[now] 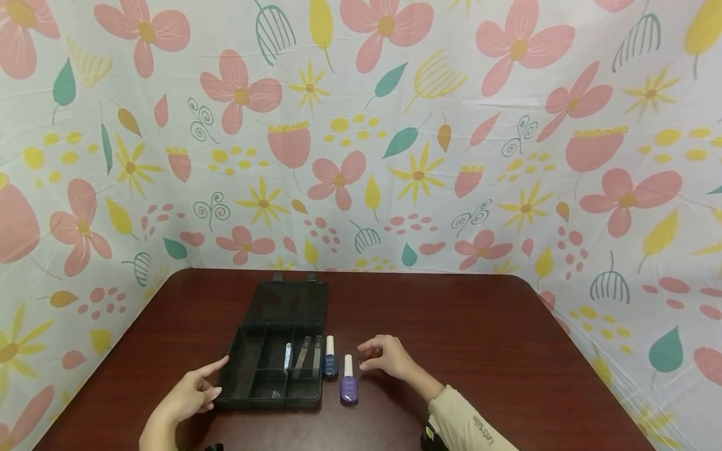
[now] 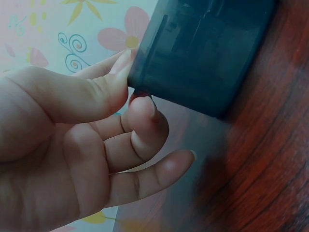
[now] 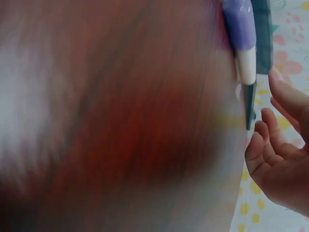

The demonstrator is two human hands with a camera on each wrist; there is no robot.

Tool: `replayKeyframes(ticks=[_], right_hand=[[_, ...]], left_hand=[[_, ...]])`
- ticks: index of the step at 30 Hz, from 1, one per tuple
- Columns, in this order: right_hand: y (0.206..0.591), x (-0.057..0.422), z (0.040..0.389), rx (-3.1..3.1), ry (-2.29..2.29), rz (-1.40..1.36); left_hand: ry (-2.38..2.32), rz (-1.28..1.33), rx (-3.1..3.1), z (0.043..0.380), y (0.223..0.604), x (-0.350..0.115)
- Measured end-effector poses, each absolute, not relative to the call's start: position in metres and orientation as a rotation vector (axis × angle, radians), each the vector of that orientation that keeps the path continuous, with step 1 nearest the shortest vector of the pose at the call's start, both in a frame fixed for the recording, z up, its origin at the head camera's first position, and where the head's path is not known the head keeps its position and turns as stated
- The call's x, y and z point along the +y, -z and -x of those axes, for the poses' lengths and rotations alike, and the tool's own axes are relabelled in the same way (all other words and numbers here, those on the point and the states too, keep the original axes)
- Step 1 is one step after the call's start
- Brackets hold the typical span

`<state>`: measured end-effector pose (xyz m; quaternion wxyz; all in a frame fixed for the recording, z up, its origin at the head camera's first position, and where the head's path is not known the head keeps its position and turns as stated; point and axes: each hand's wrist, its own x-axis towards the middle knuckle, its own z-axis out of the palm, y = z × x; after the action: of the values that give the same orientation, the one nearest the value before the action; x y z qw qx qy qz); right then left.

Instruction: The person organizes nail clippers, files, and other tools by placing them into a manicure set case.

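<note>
A dark, see-through divided storage box (image 1: pixel 239 369) lies with its lid (image 1: pixel 290 300) folded back toward the far edge. My left hand (image 1: pixel 183 396) holds the box's near left corner, thumb and fingers against it in the left wrist view. Inside lie a small silver nail clipper (image 1: pixel 288 356) and two slim metal tools (image 1: pixel 303 352). Just right of the box stand a dark blue nail polish bottle (image 1: pixel 329 364) and, nearer, a purple nail polish bottle (image 1: pixel 349 389), both white-capped. My right hand (image 1: pixel 390 358) hovers right of the purple bottle, fingers loosely bent and holding nothing.
The dark wood table (image 1: pixel 462 326) has rounded far corners. Flower-printed cloth (image 1: pixel 417 125) hangs behind it and along both sides. A small clear item (image 1: pixel 276 394) sits in the box's front compartment. The right wrist view is partly blurred.
</note>
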<state>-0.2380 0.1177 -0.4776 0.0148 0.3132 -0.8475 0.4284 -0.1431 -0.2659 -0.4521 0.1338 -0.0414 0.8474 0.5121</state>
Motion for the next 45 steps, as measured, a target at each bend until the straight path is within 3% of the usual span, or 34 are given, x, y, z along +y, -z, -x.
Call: replayKeyframes(ticks=[28,45], right_hand=[[0.484,0.121,0.250,-2.743,-1.116,-1.201],[0.484,0.120,0.251,-2.777,-1.076,-1.199]], left_hand=[[-1.494,0.113,2.445,0.143,0.451,-0.266],[-1.483,0.145,2.458,0.144,0.452,-0.265]])
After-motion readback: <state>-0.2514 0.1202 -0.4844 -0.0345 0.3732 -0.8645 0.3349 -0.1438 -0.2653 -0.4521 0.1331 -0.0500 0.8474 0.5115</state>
